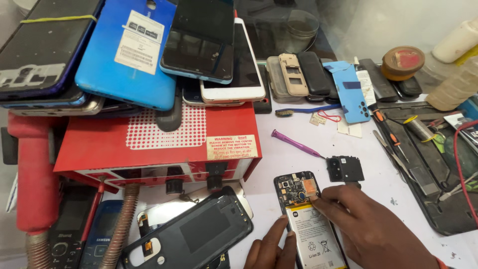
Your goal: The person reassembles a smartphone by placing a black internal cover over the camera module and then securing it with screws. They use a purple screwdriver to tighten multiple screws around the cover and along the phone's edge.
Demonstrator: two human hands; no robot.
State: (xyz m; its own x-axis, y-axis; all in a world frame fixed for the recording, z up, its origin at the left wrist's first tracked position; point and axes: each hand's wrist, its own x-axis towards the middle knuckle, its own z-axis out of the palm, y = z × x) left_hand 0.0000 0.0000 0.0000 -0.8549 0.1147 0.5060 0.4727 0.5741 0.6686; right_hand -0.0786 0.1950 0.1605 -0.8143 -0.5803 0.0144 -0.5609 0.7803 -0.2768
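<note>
An opened smartphone [306,214] lies on the white worktop near the front edge, back cover off, with its circuit board and white battery showing. My left hand [271,249] rests its fingertips against the phone's lower left edge. My right hand [371,224] lies over the phone's right side, its fingertips on the board just above the battery. A black camera-cover piece [345,169] sits just beyond my right hand. A detached black back cover [191,231] lies to the left of the phone.
A red machine box [154,144] carries a pile of phones, among them a blue one [124,50]. A purple pry tool [296,144], screwdrivers [391,134], a black tool mat [433,169], tape roll [403,61] and bottles [455,42] fill the right. Keypad phones [84,224] lie front left.
</note>
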